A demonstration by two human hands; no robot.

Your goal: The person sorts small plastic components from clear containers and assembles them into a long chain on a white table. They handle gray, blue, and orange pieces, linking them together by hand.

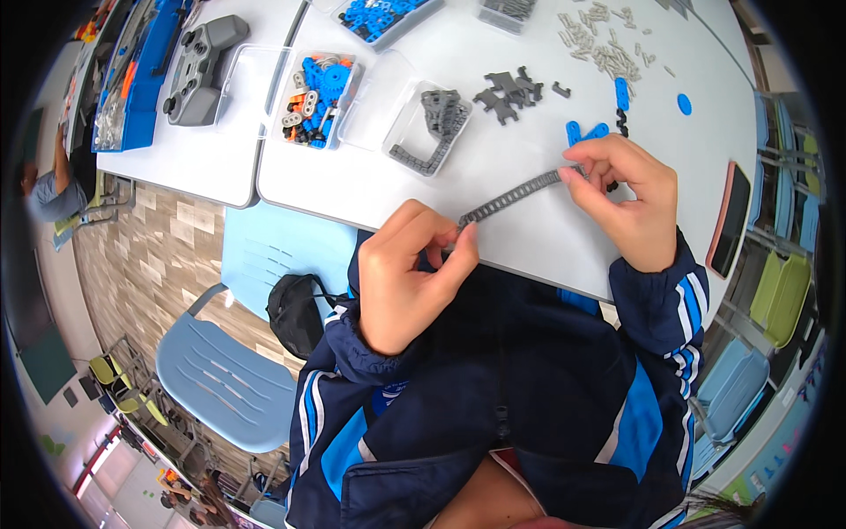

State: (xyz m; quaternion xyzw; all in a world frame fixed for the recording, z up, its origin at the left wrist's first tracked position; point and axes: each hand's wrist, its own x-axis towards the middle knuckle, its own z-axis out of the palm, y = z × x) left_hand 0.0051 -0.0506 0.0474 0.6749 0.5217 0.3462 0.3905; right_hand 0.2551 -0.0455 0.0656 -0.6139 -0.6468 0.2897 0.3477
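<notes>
Between my two hands a grey plastic chain strip [515, 196] is stretched above the table's front edge. My left hand [410, 269] pinches its left end between thumb and fingers. At the other end, my right hand [630, 189] grips the strip with thumb and forefinger. A clear box [432, 132] just beyond holds more grey chain, partly coiled. Loose dark grey pieces [507, 93] lie to the right of that box. Beyond my right hand are blue connector pieces [586, 132], with small black parts partly hidden by the fingers.
A clear box of mixed parts [322, 101] and a grey game controller [204, 70] stand to the left. Pale pegs [608, 53] are scattered at the far right. A phone [728, 220] lies at the right edge. A blue chair [229, 370] is on my left.
</notes>
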